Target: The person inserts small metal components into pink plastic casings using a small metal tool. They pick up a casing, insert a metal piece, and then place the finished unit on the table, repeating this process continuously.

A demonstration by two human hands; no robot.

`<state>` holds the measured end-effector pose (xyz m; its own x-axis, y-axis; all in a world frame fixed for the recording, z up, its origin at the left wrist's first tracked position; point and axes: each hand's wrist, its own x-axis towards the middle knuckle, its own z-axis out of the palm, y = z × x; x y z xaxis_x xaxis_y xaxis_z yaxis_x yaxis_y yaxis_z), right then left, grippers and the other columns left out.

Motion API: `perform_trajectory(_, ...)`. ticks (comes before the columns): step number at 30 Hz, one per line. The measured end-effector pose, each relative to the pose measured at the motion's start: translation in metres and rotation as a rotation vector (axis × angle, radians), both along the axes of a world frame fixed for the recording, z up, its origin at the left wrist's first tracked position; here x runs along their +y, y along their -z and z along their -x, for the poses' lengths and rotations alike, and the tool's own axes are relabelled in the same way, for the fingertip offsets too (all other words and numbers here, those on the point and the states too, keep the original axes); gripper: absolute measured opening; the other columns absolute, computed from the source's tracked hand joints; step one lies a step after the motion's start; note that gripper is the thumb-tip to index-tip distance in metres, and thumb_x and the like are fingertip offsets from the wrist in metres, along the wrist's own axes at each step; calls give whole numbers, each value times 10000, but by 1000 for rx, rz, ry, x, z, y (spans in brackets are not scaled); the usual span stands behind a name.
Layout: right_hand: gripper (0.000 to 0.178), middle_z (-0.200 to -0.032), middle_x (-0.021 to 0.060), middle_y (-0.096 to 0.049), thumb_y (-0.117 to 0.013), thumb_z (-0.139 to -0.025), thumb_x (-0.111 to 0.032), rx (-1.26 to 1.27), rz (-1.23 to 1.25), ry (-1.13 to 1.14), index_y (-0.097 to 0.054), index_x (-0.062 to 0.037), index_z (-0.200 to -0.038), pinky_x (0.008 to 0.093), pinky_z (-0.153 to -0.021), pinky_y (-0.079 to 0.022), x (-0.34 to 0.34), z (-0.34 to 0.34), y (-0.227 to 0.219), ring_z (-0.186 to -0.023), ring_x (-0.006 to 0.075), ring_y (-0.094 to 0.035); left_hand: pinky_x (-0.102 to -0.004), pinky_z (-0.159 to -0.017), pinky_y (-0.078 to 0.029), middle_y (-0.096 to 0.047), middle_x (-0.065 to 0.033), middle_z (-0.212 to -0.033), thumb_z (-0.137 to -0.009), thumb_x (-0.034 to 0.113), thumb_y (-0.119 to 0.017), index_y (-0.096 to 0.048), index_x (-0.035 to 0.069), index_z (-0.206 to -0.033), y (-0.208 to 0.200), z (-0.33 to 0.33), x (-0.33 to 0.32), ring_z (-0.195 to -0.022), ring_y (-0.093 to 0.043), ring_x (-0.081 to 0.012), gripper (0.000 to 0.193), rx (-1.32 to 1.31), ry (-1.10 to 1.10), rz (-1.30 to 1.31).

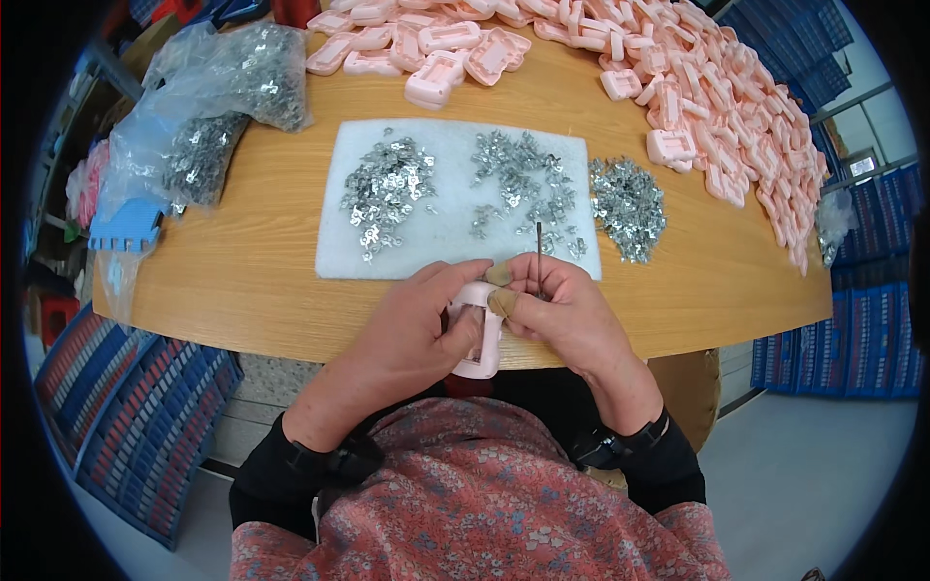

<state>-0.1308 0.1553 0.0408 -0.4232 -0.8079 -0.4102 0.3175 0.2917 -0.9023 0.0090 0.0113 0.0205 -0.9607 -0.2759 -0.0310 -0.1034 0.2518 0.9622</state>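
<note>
My left hand (pixel 409 318) is closed round a pale pink plastic casing (pixel 490 347) at the table's front edge, its thumb pressed into the casing's rectangular opening. On the casing's right side, my right hand (pixel 579 315) pinches at the upper corner with its thumb and forefinger, both covered by tan finger covers. A thin dark metal rod-like tool (pixel 540 254) sticks up from the curled fingers of that hand; its other end is hidden. Whether a small part sits between the fingertips cannot be seen. Just beyond lies a white foam mat (pixel 450 257) bearing small metal pieces (pixel 389 184).
Another heap of metal pieces (pixel 630 208) lies right of the mat. Pink casings (pixel 717 126) are piled along the table's back and right. Clear bags of metal parts (pixel 262 77) and a blue foam piece (pixel 126 228) are at left. Blue racks (pixel 140 426) stand beside the table.
</note>
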Motion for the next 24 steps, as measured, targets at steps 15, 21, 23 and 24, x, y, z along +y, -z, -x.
perform_trajectory(15, 266, -802, -71, -528, -692, -908, -92, 274, 178, -5, -633, 5, -1149, 181, -640, -400, 4, -4, 4, -691, 8, -447, -242, -511, -331, -557, -69, -928, -1000, 303, -518, -508, 30, -1248, 6, 0, -9, -616, -451, -115, 369, -111, 111, -1335)
perform_trajectory(21, 209, -785, -65, -547, -703, -885, -77, 317, 83, -71, -667, 22, -1066, 195, -675, -428, 9, 4, 0, -725, 17, -474, -247, -511, -318, -566, -115, -955, -993, 284, -513, -501, 28, -1244, 3, -2, -8, -613, -445, -120, 358, -149, 167, -1329)
perform_trajectory(23, 212, -791, -57, -559, -703, -883, -78, 282, 98, -57, -668, 22, -1066, 201, -681, -437, 13, 5, 2, -730, 23, -489, -244, -513, -320, -566, -127, -959, -996, 281, -502, -487, 21, -1288, 12, -3, -6, -615, -451, -126, 391, -133, 205, -1477)
perform_trajectory(24, 222, -801, -53, -569, -703, -884, -81, 268, 105, -53, -664, 21, -1077, 203, -682, -442, 15, 6, 2, -732, 26, -499, -242, -514, -322, -566, -133, -961, -998, 279, -496, -480, 17, -1310, 14, -4, -5, -616, -454, -129, 407, -124, 226, -1549)
